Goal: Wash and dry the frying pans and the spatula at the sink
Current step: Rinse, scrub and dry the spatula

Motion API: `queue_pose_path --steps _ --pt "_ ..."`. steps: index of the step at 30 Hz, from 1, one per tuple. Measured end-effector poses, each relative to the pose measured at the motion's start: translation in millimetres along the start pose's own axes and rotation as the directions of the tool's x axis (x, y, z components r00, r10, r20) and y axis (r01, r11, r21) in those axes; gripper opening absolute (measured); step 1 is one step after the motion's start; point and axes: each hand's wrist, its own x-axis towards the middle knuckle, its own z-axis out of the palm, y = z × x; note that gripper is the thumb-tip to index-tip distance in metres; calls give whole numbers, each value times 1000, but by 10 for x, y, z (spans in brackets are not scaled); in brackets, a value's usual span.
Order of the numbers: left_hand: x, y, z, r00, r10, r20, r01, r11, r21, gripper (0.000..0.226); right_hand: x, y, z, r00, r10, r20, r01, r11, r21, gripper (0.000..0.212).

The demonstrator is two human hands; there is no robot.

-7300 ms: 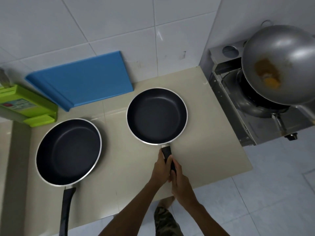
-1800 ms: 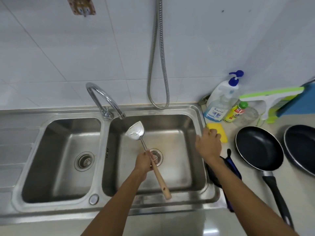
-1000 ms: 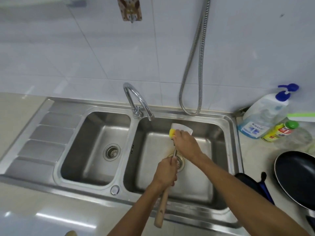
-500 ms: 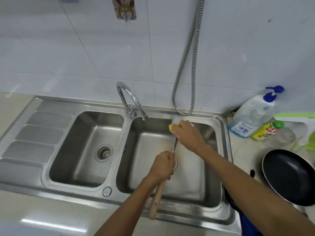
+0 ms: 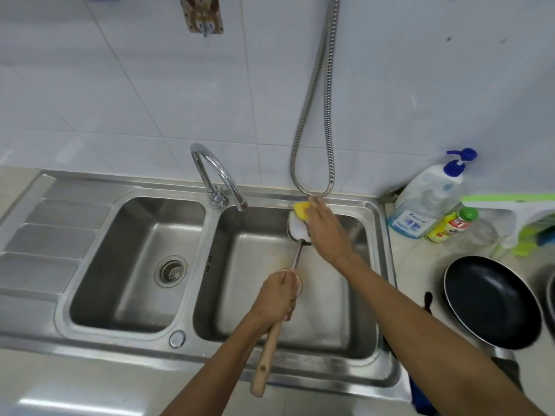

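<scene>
The beige worktop [image 5: 417, 265] carries, right of the right hand [image 5: 327, 232], a pump soap bottle [image 5: 426, 199], a yellow bottle [image 5: 450, 225] and a black frying pan [image 5: 492, 301].

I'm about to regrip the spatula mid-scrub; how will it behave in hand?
Probably stiff: the spatula has a metal shaft running straight from the left hand to the blade under the sponge. Likely light: one hand holds it raised by the wooden handle. Possibly slippery if soapy; wetness isn't visible.
</scene>
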Motion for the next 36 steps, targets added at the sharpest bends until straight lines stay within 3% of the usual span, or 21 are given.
queue_pose_path --steps 2,4,5,7,9,11,13,17,21,22,25,27,31,36 --pt "24 18 -62 1000 -8 -6 8 1000 -10 38 -159 -66 143 953 -296 57 298 954 -30 64" --pt "24 24 -114 999 -22 27 22 1000 -20 38 -177 50 159 950 -301 79 304 952 -37 63" --pt "19 22 -123 998 -30 47 33 998 -56 37 -132 104 117 979 -194 62 195 981 -10 55" --pt "9 -3 -95 995 -62 75 75 981 -181 37 -50 104 18 981 181 -72 -157 955 253 29" --pt "13 -32 -25 990 -96 104 125 940 -318 38 1 -10 -97 841 512 -173 -367 777 511 19" --pt "40 -39 33 979 -130 160 192 860 -472 39 -13 -180 -131 770 629 -104 -421 624 658 18" --pt "83 -28 46 965 -128 230 238 795 -558 42 -158 -349 -128 777 623 -96 -385 589 711 17" --pt "92 -45 -37 925 -87 369 273 828 -490 50 -372 -426 -89 853 510 -108 -335 695 636 16" --pt "1 -109 -81 898 -8 441 241 845 -477 47 -89 -116 -154 738 672 69 -535 519 667 19" --pt "-7 -122 -78 895 13 447 240 830 -503 48 -111 -129 -172 730 680 68 -553 530 642 20" --pt "64 -102 -112 907 34 419 276 705 -653 46 -351 -460 -213 844 534 49 -427 614 664 17" --pt "97 -111 -168 912 28 409 284 677 -679 47 -522 -565 -93 882 465 70 -401 667 627 14" --pt "16 -151 -113 908 24 418 230 806 -546 49 -779 -244 139 744 654 138 -609 578 544 14" --pt "60 -68 94 940 -5 340 188 841 -507 47 -1022 531 -126 703 710 -44 -646 663 377 7"
